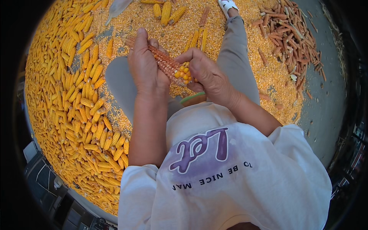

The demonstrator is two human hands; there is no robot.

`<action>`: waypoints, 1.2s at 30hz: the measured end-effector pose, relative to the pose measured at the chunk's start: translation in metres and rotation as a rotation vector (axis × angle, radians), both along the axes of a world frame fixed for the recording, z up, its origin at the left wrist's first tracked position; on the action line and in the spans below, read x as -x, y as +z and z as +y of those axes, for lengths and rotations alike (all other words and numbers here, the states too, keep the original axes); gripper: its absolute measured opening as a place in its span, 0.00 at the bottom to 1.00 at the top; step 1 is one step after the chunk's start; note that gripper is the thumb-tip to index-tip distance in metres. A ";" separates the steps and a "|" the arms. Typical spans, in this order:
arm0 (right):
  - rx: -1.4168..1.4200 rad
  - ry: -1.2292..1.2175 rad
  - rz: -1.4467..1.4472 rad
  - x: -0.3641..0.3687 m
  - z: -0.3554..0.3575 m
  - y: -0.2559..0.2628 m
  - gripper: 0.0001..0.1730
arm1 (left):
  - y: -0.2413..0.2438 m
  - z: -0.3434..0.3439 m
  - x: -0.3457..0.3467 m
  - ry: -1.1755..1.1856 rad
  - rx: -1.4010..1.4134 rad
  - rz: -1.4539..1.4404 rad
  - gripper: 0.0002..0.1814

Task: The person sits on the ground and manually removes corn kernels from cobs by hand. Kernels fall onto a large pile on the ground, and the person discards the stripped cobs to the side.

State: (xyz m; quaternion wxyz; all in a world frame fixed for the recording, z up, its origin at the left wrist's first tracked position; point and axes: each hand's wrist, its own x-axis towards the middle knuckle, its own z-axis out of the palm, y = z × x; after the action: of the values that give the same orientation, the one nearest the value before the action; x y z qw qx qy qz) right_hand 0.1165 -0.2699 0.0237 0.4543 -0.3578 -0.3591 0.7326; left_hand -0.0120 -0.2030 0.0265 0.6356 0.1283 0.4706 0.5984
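Note:
A mostly stripped corn cob lies slantwise across both my hands above my lap. My left hand wraps around its bare reddish length, thumb pointing up and away. At its near right end a cluster of yellow kernels still clings to the cob. My right hand grips that end, its thumb and fingers against the kernels. Part of the end is hidden behind those fingers. Loose corn kernels cover the ground beneath and beyond my hands.
A large heap of whole corn ears spreads along the left. Several ears lie ahead on the kernels, more beyond my right hand. Bare cobs are piled at the right on grey ground. My grey-trousered leg stretches forward.

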 end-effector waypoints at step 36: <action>-0.125 0.125 -0.006 -0.011 0.012 -0.009 0.23 | 0.007 -0.016 -0.005 -0.277 -0.437 -0.165 0.25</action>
State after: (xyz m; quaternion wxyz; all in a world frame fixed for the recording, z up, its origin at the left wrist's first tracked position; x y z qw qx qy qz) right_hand 0.1279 -0.2580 0.0144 0.4281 -0.3078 -0.4269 0.7347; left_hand -0.0073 -0.2188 0.0339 0.7049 0.2762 0.2549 0.6015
